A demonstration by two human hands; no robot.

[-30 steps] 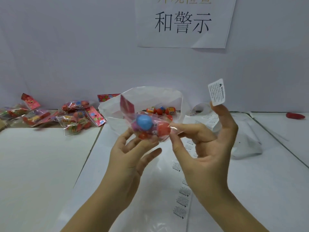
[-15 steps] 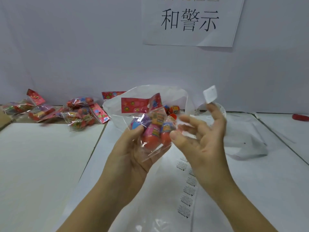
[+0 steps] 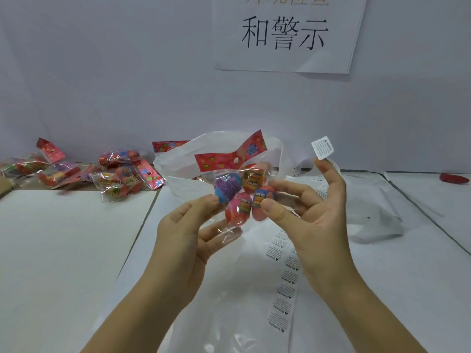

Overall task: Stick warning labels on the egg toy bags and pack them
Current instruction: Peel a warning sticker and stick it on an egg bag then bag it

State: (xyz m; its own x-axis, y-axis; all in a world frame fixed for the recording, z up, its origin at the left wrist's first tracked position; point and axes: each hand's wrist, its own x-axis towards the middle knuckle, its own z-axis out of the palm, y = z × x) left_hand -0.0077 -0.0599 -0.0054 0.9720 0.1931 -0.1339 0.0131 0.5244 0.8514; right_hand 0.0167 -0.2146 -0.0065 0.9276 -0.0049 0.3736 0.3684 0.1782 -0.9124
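Both hands hold one clear egg toy bag (image 3: pixel 240 193) with a red flowered header card, lifted above the table's middle. My left hand (image 3: pixel 186 230) pinches its left side between thumb and fingers. My right hand (image 3: pixel 308 212) pinches its right side with thumb and forefinger. A small white warning label (image 3: pixel 322 147) sticks to a raised fingertip of my right hand, printed side towards me. Under the hands a strip of warning labels (image 3: pixel 286 276) runs down the table. Behind the held bag stands a large clear packing bag (image 3: pixel 175 164), open, with egg toys partly hidden inside.
A pile of several egg toy bags (image 3: pixel 119 177) lies at the back left by the wall. A crumpled clear plastic sheet (image 3: pixel 374 212) lies at the right. A red object (image 3: pixel 455 178) sits at the far right edge. A paper sign (image 3: pixel 285 34) hangs on the wall.
The egg toy bag has been turned over, so its header card now points up and the eggs' printed wrappers face me. My right hand regripped it, with the label still on the raised finger.
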